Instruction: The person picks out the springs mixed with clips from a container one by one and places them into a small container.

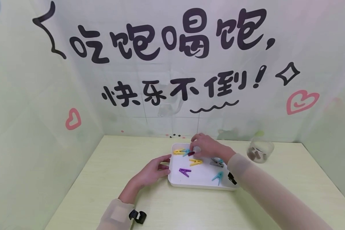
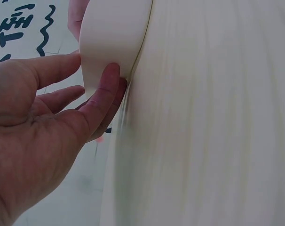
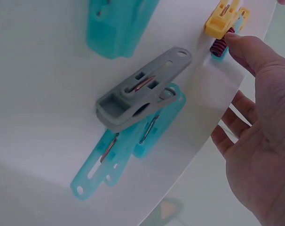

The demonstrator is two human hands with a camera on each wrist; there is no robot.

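Note:
A white tray (image 1: pixel 195 183) holds several plastic clothespins. My left hand (image 1: pixel 153 171) rests against its left wall; in the left wrist view the fingers (image 2: pixel 107 87) lie fairly straight on the tray wall (image 2: pixel 114 37). My right hand (image 1: pixel 208 147) reaches over the far part of the tray. Its thumb and fingertips pinch a small dark red ridged piece (image 3: pixel 218 47), beside a yellow clothespin (image 3: pixel 221 21); the far fingertips are partly hidden. Close to that hand, in the right wrist view, a grey clothespin (image 3: pixel 142 89) lies across turquoise clothespins (image 3: pixel 93 169).
To the tray's right stands a clear glass jar (image 1: pixel 260 150) with several brownish pieces inside. A purple clothespin (image 1: pixel 185 172) and a turquoise clothespin (image 1: pixel 218 178) lie toward the tray's near side. Behind the pale wooden table (image 1: pixel 126 147) hangs a printed curtain (image 1: pixel 166 70).

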